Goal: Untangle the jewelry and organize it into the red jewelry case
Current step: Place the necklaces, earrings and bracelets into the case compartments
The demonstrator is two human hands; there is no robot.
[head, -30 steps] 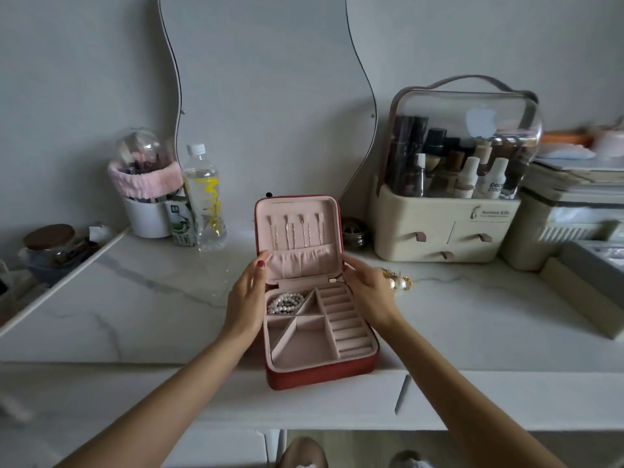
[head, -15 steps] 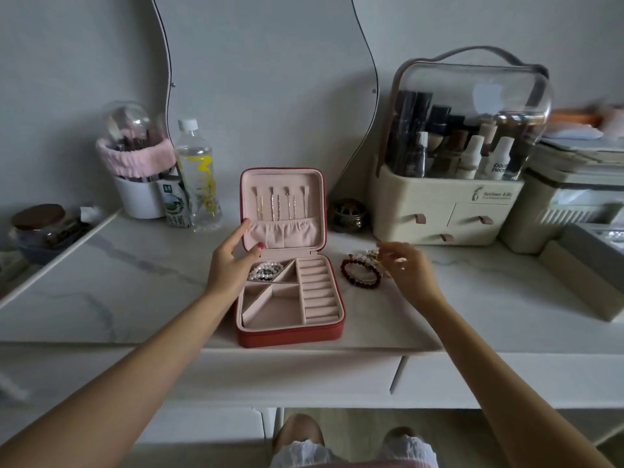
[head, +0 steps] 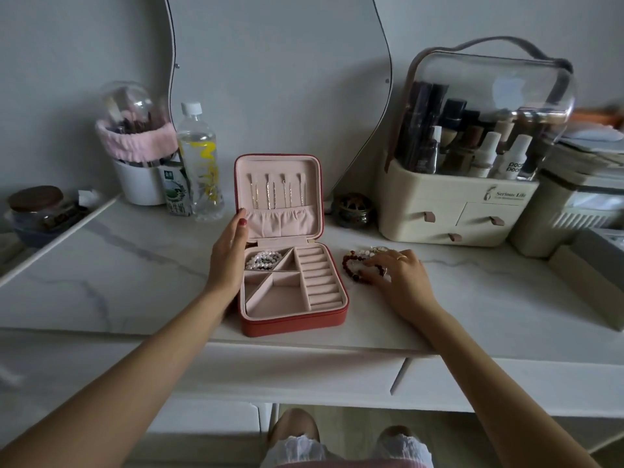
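Note:
The red jewelry case (head: 293, 320) lies open on the marble table, its pink-lined lid upright with several thin necklaces hanging in it. A pearl bracelet (head: 265, 259) sits in the case's back-left compartment. My left hand (head: 227, 256) rests with straight fingers against the case's left side and lid edge. To the right of the case lies a tangled pile of jewelry (head: 358, 261) with a dark red bead bracelet, pearls and gold pieces. My right hand (head: 400, 276) lies on this pile, its fingers curled over the red beads.
A cream cosmetics organizer (head: 456, 211) with a clear dome stands at the back right, a small dark jar (head: 353, 209) beside it. A water bottle (head: 199, 163), a carton and a white brush cup (head: 140, 180) stand back left. Boxes crowd the right edge (head: 587, 265).
My right hand left the case and came down onto the jewelry pile to its right. My left hand stayed at the case's left side. The view moved closer.

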